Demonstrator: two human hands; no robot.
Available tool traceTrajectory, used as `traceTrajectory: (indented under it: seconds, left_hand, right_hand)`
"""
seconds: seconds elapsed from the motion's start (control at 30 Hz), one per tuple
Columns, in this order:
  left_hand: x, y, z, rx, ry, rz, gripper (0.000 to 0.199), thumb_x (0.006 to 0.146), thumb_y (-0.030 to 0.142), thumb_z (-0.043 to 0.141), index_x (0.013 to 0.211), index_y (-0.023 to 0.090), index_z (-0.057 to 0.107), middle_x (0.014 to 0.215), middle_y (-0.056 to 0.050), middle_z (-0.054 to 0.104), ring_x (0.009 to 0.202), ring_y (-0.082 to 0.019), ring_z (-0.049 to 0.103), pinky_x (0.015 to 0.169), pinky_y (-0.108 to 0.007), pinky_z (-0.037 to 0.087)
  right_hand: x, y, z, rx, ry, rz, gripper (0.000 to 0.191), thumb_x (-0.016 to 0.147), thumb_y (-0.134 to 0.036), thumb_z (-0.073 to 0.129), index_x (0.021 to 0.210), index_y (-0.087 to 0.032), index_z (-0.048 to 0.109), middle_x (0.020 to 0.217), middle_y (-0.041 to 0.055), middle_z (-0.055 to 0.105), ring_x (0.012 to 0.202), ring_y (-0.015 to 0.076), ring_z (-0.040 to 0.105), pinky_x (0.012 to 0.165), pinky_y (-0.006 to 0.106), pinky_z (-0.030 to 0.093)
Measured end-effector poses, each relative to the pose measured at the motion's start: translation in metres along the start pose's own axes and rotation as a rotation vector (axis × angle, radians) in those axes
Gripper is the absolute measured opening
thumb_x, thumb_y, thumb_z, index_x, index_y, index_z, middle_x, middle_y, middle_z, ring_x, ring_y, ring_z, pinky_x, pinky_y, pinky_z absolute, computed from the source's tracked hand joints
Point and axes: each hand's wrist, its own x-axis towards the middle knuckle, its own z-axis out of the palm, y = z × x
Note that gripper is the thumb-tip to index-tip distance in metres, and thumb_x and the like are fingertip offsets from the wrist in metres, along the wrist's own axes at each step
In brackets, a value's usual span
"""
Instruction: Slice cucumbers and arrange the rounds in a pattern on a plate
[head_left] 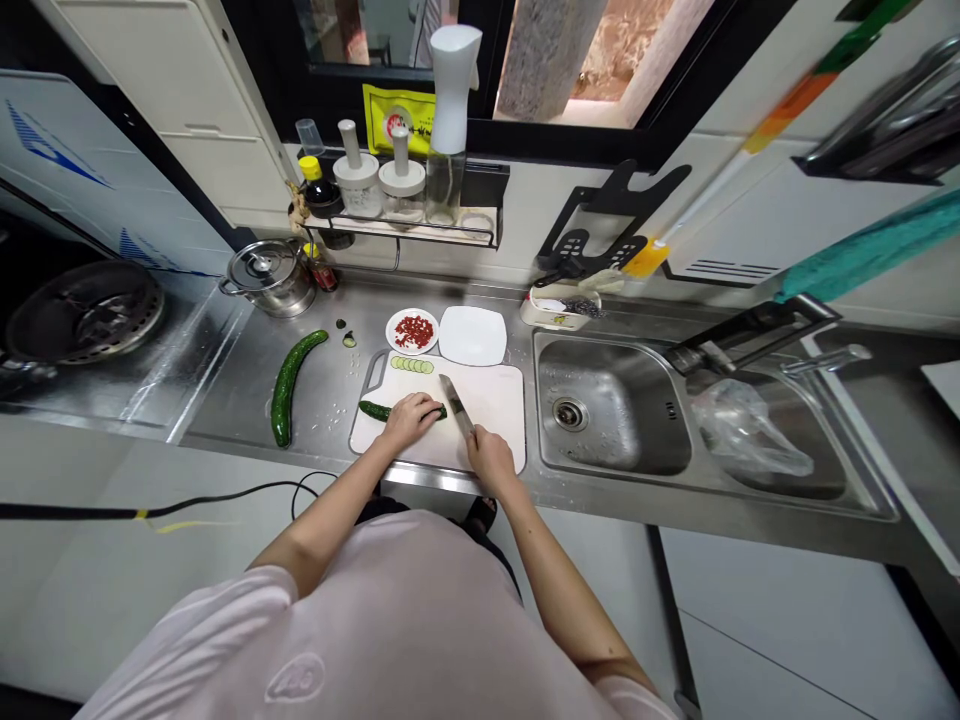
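My left hand [411,418] is closed over a piece of cucumber [373,410] that lies on the white cutting board [487,400]. My right hand [491,460] grips the handle of a kitchen knife [457,405]. The blade sits beside the cucumber's cut end, just right of my left fingers; whether it touches the cucumber I cannot tell. A row of cucumber slices [412,365] rests near the board's far edge. Left of the board, a whole curved cucumber [294,385] lies on the steel counter, with small trimmed ends [349,340] near it.
Behind the board are a plate of chopped red pieces [414,331] and a white plate [472,336]. A lidded pot [271,277] and a wok [82,310] stand at left. The sink [615,405] is at right. A condiment shelf [405,228] hangs above.
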Motion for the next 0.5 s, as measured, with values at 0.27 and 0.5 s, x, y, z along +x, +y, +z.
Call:
traceTrajectory:
  seconds: [0.27,0.5]
  left_hand:
    - [0.001,-0.005,0.011,0.032,0.037,0.037,0.026,0.091,0.035,0.047,0.105,0.026,0.068,0.093,-0.004,0.063,0.088,-0.014,0.056,0.078,-0.028,0.046]
    - [0.001,-0.004,0.011,0.043,0.045,0.040,0.027,0.092,0.035,0.047,0.105,0.025,0.068,0.093,-0.005,0.063,0.087,-0.015,0.055,0.078,-0.028,0.046]
  right_hand:
    - [0.000,-0.011,-0.001,0.014,-0.019,0.007,0.027,0.096,-0.028,0.032,0.109,-0.016,0.052,0.093,0.0114,0.067,0.089,0.0217,0.063,0.071,0.026,0.037]
    - [0.001,-0.017,-0.002,0.019,-0.018,0.003,0.026,0.096,-0.026,0.030,0.109,-0.016,0.051,0.093,0.0114,0.067,0.087,0.0222,0.063,0.071,0.027,0.038]
